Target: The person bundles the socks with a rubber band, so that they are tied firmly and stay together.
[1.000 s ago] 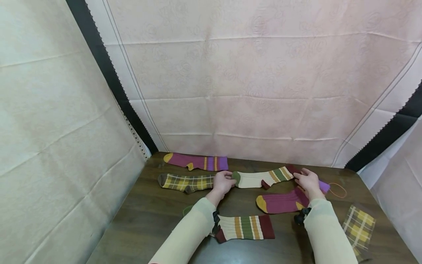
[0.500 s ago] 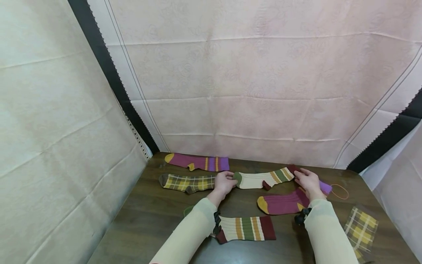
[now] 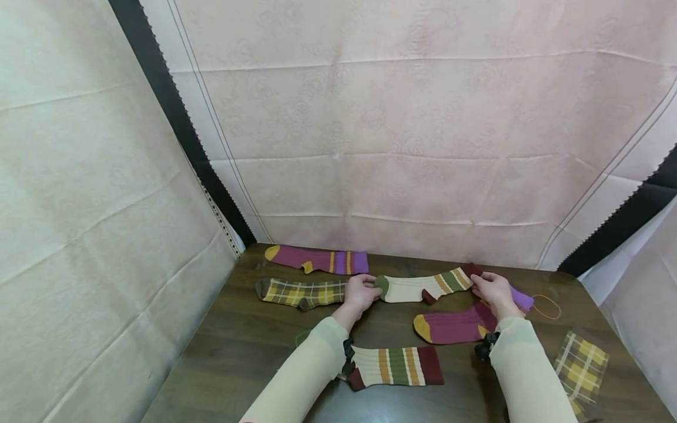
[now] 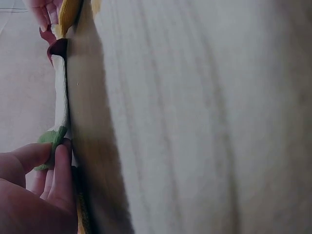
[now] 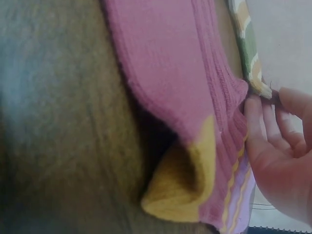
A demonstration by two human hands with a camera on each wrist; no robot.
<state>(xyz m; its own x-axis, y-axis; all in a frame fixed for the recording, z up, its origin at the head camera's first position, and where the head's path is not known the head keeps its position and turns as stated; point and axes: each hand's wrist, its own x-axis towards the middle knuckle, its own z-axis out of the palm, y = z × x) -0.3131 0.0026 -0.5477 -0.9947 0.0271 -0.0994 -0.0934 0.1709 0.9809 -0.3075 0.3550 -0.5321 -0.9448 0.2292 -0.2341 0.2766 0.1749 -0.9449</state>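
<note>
A cream striped sock [image 3: 409, 289] with a green toe and maroon heel and cuff lies stretched sideways between my hands. My left hand [image 3: 359, 294] pinches its green toe [image 4: 51, 141] between thumb and fingers. At the other end, my right hand [image 3: 496, 291] holds the maroon cuff [image 3: 469, 270], which the fingers partly hide in the right wrist view. Beneath the right hand lies a magenta sock [image 3: 449, 326] with yellow toe and heel; its purple cuff [image 3: 522, 301] shows past the hand. The left hand partly covers the cuff end of a yellow plaid sock [image 3: 301, 294].
Another magenta sock [image 3: 317, 259] lies along the back edge of the dark wooden table [image 3: 238, 364]. A second cream striped sock [image 3: 396, 365] is in front, partly under the left forearm. A folded plaid sock [image 3: 582, 367] and an orange loop [image 3: 550, 308] are at right.
The right hand has shifted very slightly at the cuff, showing a little more maroon. The left hand keeps its place on the green toe; the socks lie nearly as before.
</note>
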